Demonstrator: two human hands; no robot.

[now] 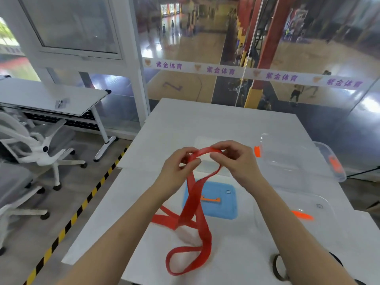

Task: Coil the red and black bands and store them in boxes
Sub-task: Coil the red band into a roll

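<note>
Fingers of the left hand [178, 168] and right hand [236, 160] pinch the red band [194, 202] above the blue lid [225, 209]; its slack hangs across the lid and loops on the counter [164, 124] nearer the person.

An office-like room overlooking an indoor sports hall. A white work table [205, 120] stands against a floor-to-ceiling glass wall [185, 93]. Through the glass, seen from above, lies a polished wooden basketball court [185, 52] with painted lines, red columns [271, 38] and several small, blurred figures of players [296, 93]. A white strip [222, 70] with repeated purple Chinese characters and an orange emblem runs across the glass. On the left are a second white folding table [41, 95], white and grey swivel office chairs [41, 145] and a white-framed window [78, 23]. Yellow-and-black hazard tape [82, 206] marks a line across the grey floor.
</note>
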